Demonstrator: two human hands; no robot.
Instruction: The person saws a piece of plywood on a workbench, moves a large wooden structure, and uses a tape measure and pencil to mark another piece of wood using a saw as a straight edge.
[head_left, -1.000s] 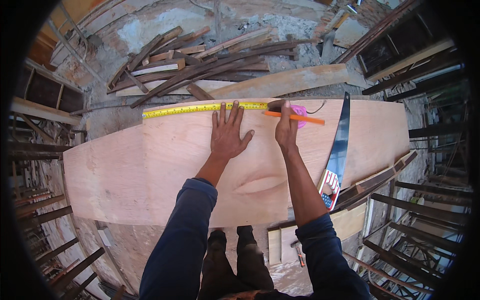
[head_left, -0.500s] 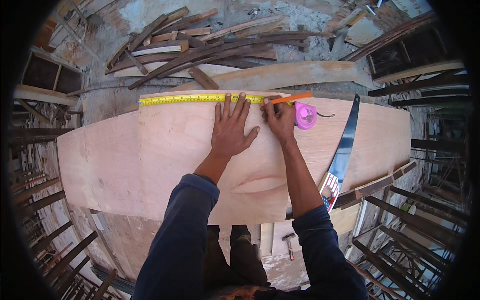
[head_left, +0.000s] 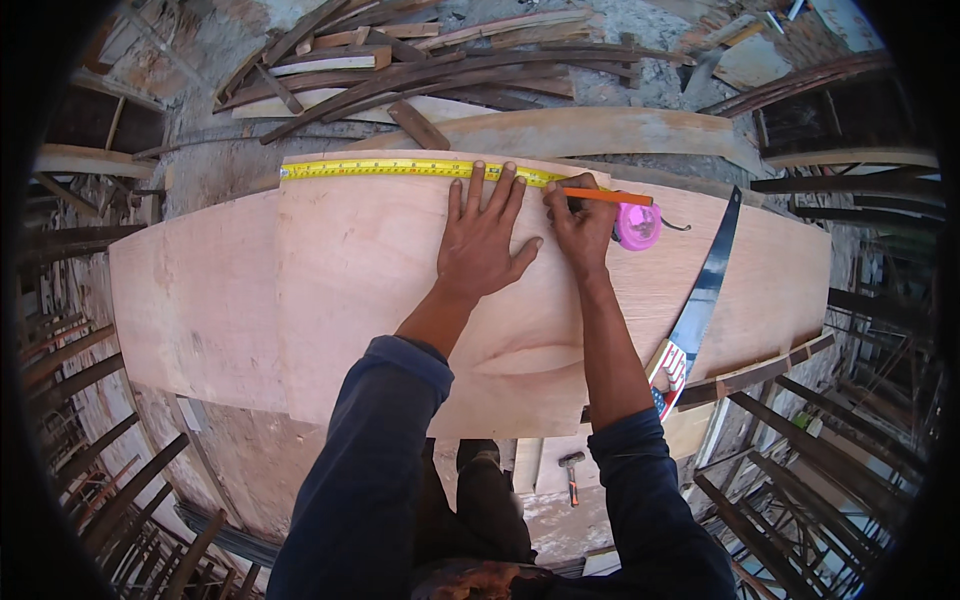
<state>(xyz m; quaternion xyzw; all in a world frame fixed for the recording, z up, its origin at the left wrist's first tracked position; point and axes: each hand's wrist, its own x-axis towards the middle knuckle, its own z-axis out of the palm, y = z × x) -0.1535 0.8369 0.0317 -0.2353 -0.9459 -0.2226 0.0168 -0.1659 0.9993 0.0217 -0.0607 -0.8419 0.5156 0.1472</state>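
Note:
A yellow measuring tape blade (head_left: pixel 380 169) lies stretched along the far edge of a pale plywood sheet (head_left: pixel 360 270). My left hand (head_left: pixel 485 240) is spread flat on the sheet, fingertips pressing on the blade. Just right of it, my right hand (head_left: pixel 582 230) grips an orange pencil (head_left: pixel 625 197); the pencil's tip is close to the blade, and whether it touches the wood I cannot tell. The tape's pink case (head_left: pixel 638 225) rests beyond my right hand, partly covered by it, with a dark strap trailing rightward.
A handsaw (head_left: pixel 708 280) with a red, white and blue handle lies on the plywood at the right. Wood scraps (head_left: pixel 400 85) are heaped on the floor beyond. A hammer (head_left: pixel 572 478) is on the floor near my legs. Timber racks (head_left: pixel 840 460) stand at both sides.
The pencil has swung from slanting up to the right to slanting slightly down to the right. The whole view has shifted a little; my left hand stays flat on the tape.

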